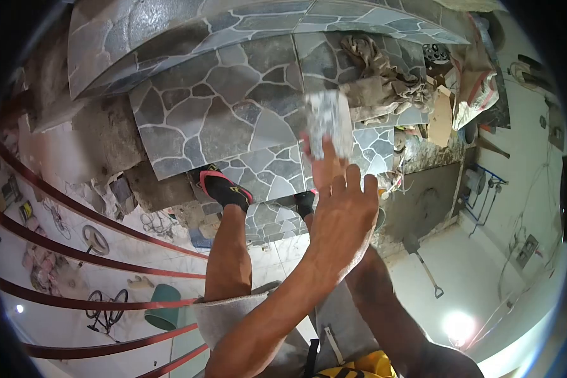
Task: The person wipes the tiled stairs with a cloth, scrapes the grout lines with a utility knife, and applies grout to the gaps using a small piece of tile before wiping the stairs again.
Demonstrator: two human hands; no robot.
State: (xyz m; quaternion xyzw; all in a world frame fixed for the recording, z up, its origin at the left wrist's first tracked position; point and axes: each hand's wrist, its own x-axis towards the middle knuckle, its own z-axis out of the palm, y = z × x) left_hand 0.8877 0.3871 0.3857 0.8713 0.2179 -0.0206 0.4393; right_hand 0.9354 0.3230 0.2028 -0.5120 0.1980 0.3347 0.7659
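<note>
- The left hand (pixel 341 217) is raised at the centre of the frame with its back to the camera. Its fingers (pixel 353 183) are straight, close together and point up the frame.
- One finger lies against the lower edge of a pale, whitish, blurred flat piece (pixel 329 120), just above the hand. Whether a thumb pinches that piece from behind cannot be told.
- The left forearm (pixel 264 321) comes in from the bottom centre-left and slants up to the right.
- A second, darker forearm (pixel 394 309) rises from the lower right and passes behind the left hand. The right hand is hidden there, so its grip cannot be seen.
- The pale piece is held up in front of the grey-blue, stone-pattern tiled steps (pixel 220 107) that fill the upper half of the frame.
- A crumpled beige cloth (pixel 384 75) lies on a step in the upper right, just right of the pale piece.
- Two feet in black sandals with red edging (pixel 223 189) stand on a lower tiled step, left of and below the hand.
- Curved dark-red railing bars (pixel 75 217) sweep across the left side.
- Far below, at the lower left, are a green bucket (pixel 164 309) and a bicycle (pixel 107 312). A long-handled shovel (pixel 425 268) lies on the white floor at the right.
</note>
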